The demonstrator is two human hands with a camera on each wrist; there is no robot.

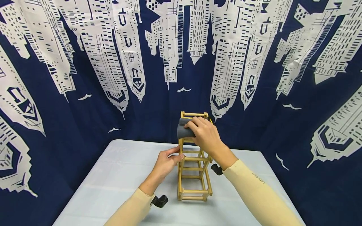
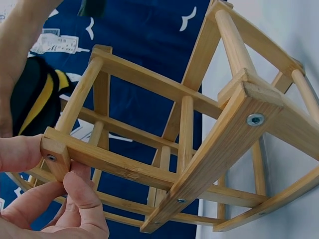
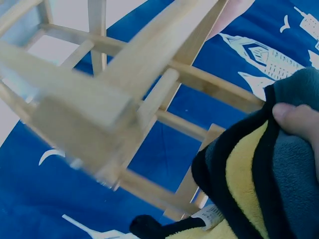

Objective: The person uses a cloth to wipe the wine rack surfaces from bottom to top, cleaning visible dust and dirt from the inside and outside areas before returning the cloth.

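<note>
A slatted wooden rack [image 1: 195,191] with several tiers stands upright on the table. My left hand [image 1: 167,161] is at its left side; in the left wrist view, thumb and fingers [image 2: 82,196] pinch the end of a wooden bar [image 2: 56,157]. Up near the top tier, my right hand [image 1: 206,135] grips a folded grey-blue cloth [image 1: 185,130]. Yellow and black bands and a small white label [image 3: 212,215] show on this cloth [image 3: 249,164] in the right wrist view, where the thumb [image 3: 291,117] presses on its edge. The cloth overlaps the rack's upper bars in the head view.
A white-covered table [image 1: 121,169] lies under the rack. Behind and around it hangs a dark blue curtain [image 1: 158,119] printed with white city buildings. Black wrist-worn devices are on both arms, one by the left sleeve [image 1: 130,210], one by the right sleeve [image 1: 254,188].
</note>
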